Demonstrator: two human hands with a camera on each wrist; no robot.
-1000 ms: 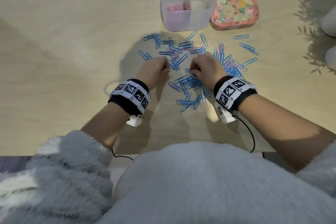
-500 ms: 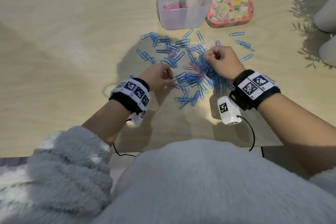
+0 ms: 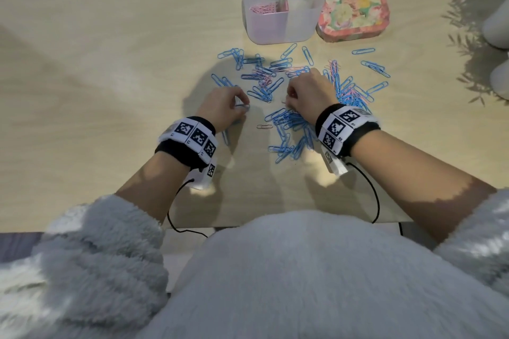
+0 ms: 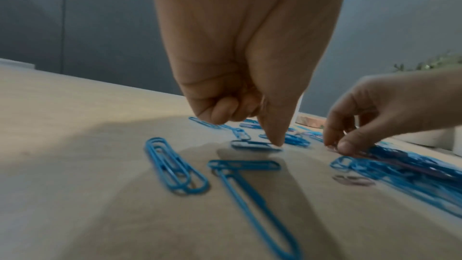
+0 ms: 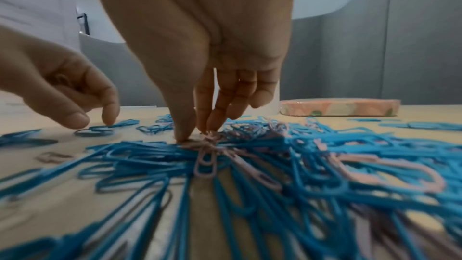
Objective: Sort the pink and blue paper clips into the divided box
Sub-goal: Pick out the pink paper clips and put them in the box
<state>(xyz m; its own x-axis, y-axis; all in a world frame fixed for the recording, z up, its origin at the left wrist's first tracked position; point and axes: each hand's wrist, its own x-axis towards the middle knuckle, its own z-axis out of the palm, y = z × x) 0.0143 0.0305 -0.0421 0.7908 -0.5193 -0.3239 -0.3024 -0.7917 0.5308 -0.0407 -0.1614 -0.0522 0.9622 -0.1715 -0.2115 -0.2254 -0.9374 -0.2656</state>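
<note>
Many blue paper clips (image 3: 286, 124) lie scattered and heaped mid-table, with a few pink paper clips (image 5: 206, 163) mixed in. The clear divided box (image 3: 281, 27) stands behind them; pink clips (image 3: 263, 8) fill its left compartment, and the right one looks bare. My left hand (image 3: 243, 107) is curled at the pile's left edge, thumb and forefinger down on a single blue clip (image 4: 252, 144) lying flat. My right hand (image 5: 197, 133) pinches a small bunch of pink clips at the heap's top. A lone pink clip (image 3: 264, 126) lies between the hands.
A floral tin (image 3: 354, 12) sits right of the box. White rounded objects (image 3: 498, 22) stand at the table's right edge, with leaf shadows beside them. The table's near edge (image 3: 248, 224) runs just under my forearms.
My right hand has come back left from the far-right side of the heap and now pinches pink clips. My left hand has shifted a little left onto a single blue clip.
</note>
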